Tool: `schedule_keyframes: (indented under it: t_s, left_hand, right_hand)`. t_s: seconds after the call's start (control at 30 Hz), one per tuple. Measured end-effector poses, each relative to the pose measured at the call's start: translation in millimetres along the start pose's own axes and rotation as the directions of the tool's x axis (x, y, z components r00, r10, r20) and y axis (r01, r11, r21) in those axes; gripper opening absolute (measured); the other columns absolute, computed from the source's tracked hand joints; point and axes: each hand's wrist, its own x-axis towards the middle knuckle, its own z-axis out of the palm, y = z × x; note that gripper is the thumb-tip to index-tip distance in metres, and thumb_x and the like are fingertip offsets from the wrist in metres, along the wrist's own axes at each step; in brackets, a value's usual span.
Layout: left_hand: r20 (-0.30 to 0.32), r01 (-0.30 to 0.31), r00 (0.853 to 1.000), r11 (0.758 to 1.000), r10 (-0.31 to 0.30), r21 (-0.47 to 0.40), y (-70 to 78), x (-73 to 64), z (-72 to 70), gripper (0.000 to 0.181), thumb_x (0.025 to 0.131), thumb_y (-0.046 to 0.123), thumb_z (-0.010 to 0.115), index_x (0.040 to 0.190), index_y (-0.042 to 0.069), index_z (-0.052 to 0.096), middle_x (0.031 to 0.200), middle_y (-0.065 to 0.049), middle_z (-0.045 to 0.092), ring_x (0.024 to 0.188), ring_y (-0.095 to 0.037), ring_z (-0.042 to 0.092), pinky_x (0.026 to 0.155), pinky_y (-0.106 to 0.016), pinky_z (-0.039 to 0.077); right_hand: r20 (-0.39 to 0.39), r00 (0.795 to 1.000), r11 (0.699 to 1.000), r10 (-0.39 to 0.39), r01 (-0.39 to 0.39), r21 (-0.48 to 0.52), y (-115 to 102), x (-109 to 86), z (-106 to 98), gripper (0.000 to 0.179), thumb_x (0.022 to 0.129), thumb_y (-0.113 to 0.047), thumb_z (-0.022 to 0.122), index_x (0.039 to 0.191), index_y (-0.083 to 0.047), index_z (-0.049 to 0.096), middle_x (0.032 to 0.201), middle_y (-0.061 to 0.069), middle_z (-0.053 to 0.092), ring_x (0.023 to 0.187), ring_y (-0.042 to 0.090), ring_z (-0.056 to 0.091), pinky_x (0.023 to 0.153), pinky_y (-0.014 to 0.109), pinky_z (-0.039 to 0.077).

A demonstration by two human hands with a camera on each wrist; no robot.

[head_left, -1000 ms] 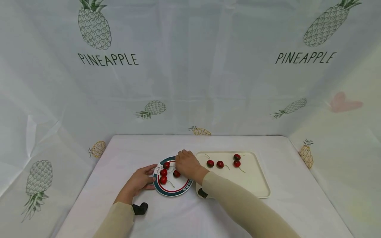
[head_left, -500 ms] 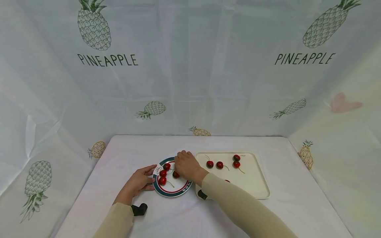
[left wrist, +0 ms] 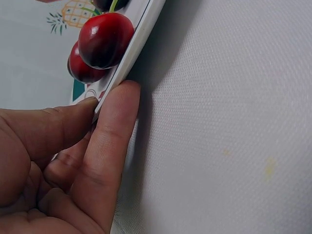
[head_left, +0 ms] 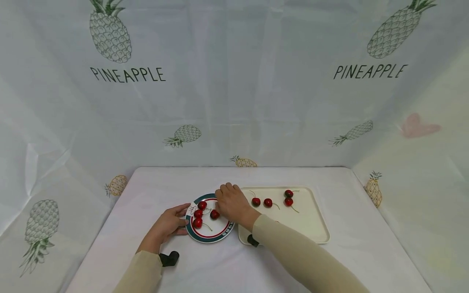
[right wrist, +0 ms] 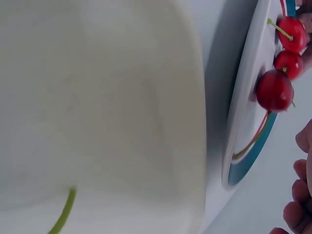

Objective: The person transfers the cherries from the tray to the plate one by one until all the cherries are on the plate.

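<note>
My left hand (head_left: 168, 224) pinches the left rim of a round white plate (head_left: 209, 238) with a teal and red border. In the left wrist view the thumb lies on top of the rim and a finger (left wrist: 114, 131) beneath it. Several red cherries (head_left: 198, 223) with green stems lie on the plate. Over the plate's right side is my right hand (head_left: 234, 205), fingers pointing down beside a dark red cherry (head_left: 214, 214). In the right wrist view its fingertips (right wrist: 295, 214) are loosely bent, apart from the nearest cherry (right wrist: 275, 91), with nothing seen between them.
A cream tray (head_left: 307, 228) stands right of the plate, partly under my right forearm. Several cherries (head_left: 268, 203) lie toward its back, and a stem (right wrist: 63, 212) shows in the right wrist view. White cloth (head_left: 165, 179) covers the table; pineapple-printed sheets hang behind and at the sides.
My right hand has drawn slightly rightward from the dark cherry on the plate, so more of that cherry shows. The left hand keeps its hold on the rim. The head view has shifted a little.
</note>
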Motion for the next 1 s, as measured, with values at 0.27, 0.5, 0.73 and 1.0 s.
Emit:
schedule_keyframes:
  t_s: [0.27, 0.5, 0.73, 1.0]
  left_hand:
    - [-0.009, 0.002, 1.000, 1.000, -0.002, 0.020, -0.4, 0.8, 1.1, 0.070, 0.096, -0.010, 0.064, 0.160, 0.011, 0.046, 0.155, -0.029, 0.049, 0.084, -0.020, 0.071, 0.075, -0.039, 0.067]
    - [0.008, -0.010, 1.000, 1.000, 0.010, 0.018, -0.5, 0.1, 0.1, 0.069, 0.096, -0.009, 0.065, 0.160, 0.010, 0.046, 0.155, -0.030, 0.048, 0.082, -0.020, 0.072, 0.075, -0.039, 0.067]
    - [0.006, -0.008, 1.000, 1.000, 0.008, 0.019, -2.8, 1.5, -0.3, 0.070, 0.096, -0.008, 0.066, 0.160, 0.012, 0.046, 0.155, -0.029, 0.049, 0.083, -0.021, 0.072, 0.076, -0.040, 0.067]
    - [0.005, -0.003, 1.000, 1.000, 0.003, 0.029, -1.1, 1.3, -0.3, 0.069, 0.097, -0.007, 0.066, 0.160, 0.012, 0.046, 0.157, -0.029, 0.047, 0.084, -0.020, 0.072, 0.076, -0.039, 0.067]
  right_hand:
    - [-0.024, 0.999, 0.999, 0.035, -0.036, -0.014, 22, -21.6, -10, 0.029, 0.103, -0.039, 0.064, 0.113, -0.012, 0.064, 0.101, 0.002, 0.059, 0.096, 0.021, 0.049, 0.082, 0.032, 0.048]
    - [-0.065, 0.996, 0.996, 0.068, -0.072, -0.057, 49, -46.0, -11, 0.026, 0.101, -0.035, 0.068, 0.111, -0.011, 0.065, 0.103, 0.004, 0.061, 0.098, 0.023, 0.053, 0.083, 0.034, 0.049]
    - [-0.113, 0.990, 0.994, 0.090, -0.096, -0.052, 75, -73.4, -5, 0.025, 0.099, -0.031, 0.070, 0.107, -0.007, 0.065, 0.100, 0.007, 0.061, 0.093, 0.026, 0.054, 0.078, 0.037, 0.049]
    - [-0.177, 0.967, 0.982, 0.181, -0.188, -0.024, 111, -119.0, 3, 0.025, 0.093, -0.025, 0.079, 0.093, -0.007, 0.062, 0.093, 0.008, 0.059, 0.083, 0.027, 0.051, 0.070, 0.038, 0.045]
